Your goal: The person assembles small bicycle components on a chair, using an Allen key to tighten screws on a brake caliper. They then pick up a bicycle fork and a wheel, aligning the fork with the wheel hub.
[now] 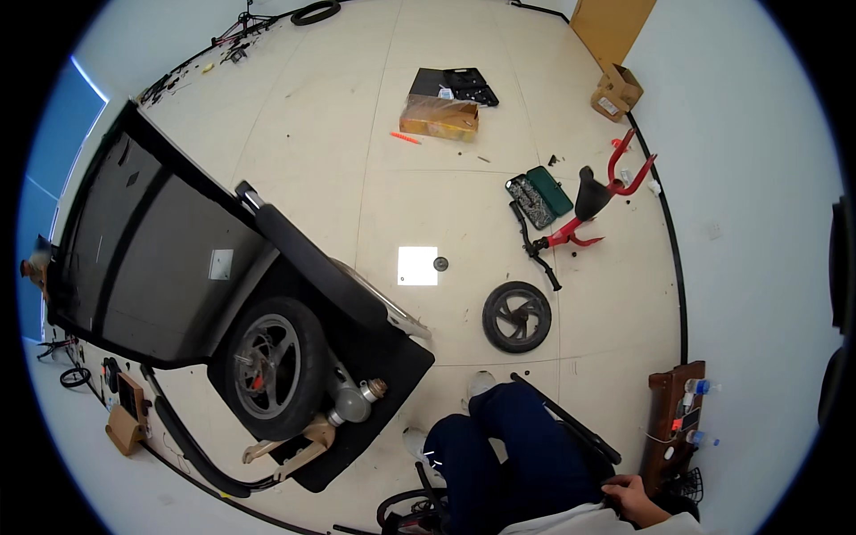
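Observation:
My right hand (pixel 635 501) is low at the right, beside my hip, with its fingers curled together. Whatever they pinch is too hidden to name. My left hand is out of sight. Dark blue trousers cover my legs (pixel 535 446), and a black bar (pixel 571 419) runs alongside the right one. To my left stands a large black chair (pixel 406 366) with armrests. On its seat lies a spoked wheel with a black tyre (pixel 308 343), next to a pale metal fork-shaped part (pixel 309 446). A smaller black wheel (pixel 517 316) lies flat on the floor ahead.
Ahead right lies a red bicycle frame (pixel 563 234) with handlebar and saddle, by an open green toolbox (pixel 555 190). A white sheet (pixel 416 267) lies mid-floor. Farther off are a cardboard box (pixel 441 120) and black tool case (pixel 468 86). Bottles top a brown cabinet (pixel 664 401).

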`<move>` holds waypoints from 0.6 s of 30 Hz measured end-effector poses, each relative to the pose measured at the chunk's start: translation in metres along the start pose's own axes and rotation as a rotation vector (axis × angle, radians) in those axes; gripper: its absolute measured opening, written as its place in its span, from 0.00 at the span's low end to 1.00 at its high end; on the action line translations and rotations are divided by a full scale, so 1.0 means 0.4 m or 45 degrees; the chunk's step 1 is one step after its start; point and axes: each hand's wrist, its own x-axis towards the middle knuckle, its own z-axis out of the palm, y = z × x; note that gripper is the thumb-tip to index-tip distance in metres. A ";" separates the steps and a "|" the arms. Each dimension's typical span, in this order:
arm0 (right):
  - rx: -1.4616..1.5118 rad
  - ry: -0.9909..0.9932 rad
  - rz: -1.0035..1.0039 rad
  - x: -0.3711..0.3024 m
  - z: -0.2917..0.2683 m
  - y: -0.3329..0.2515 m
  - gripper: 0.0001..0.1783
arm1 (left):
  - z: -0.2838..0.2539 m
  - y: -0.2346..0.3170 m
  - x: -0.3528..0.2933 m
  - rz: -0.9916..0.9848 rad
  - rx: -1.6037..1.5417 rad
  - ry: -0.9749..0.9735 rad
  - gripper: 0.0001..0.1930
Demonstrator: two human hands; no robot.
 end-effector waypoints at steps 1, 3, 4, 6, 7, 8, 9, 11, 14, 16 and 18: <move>-0.038 -0.004 -0.038 0.041 0.003 0.017 0.08 | 0.021 -0.036 0.026 0.012 -0.016 0.020 0.17; -0.119 0.067 -0.060 0.124 -0.013 0.069 0.08 | 0.055 -0.120 0.071 0.016 0.016 0.009 0.18; -0.172 0.051 -0.125 0.165 -0.025 0.089 0.07 | 0.064 -0.192 0.104 0.012 0.068 -0.016 0.19; -0.277 0.022 -0.233 0.193 -0.050 0.122 0.07 | 0.085 -0.212 0.094 0.002 0.180 -0.035 0.20; -0.275 0.032 -0.209 0.202 -0.070 0.139 0.08 | 0.100 -0.221 0.083 -0.006 0.108 -0.039 0.20; -0.264 0.030 -0.202 0.208 -0.079 0.133 0.08 | 0.121 -0.181 0.059 0.005 0.032 -0.035 0.19; -0.253 0.030 -0.194 0.214 -0.091 0.133 0.09 | 0.134 -0.167 0.038 0.016 -0.043 -0.034 0.19; -0.164 0.009 -0.243 0.251 -0.129 0.154 0.09 | 0.127 -0.219 0.031 0.052 -0.062 -0.059 0.20; -0.075 -0.002 -0.284 0.282 -0.170 0.161 0.09 | 0.107 -0.398 0.079 0.284 0.138 -0.013 0.20; -0.256 0.028 -0.384 0.299 -0.200 0.170 0.10 | 0.116 -0.408 0.063 0.383 0.146 0.031 0.19; -0.493 0.055 -0.493 0.290 -0.216 0.149 0.12 | 0.127 -0.313 0.010 0.282 0.396 -0.039 0.17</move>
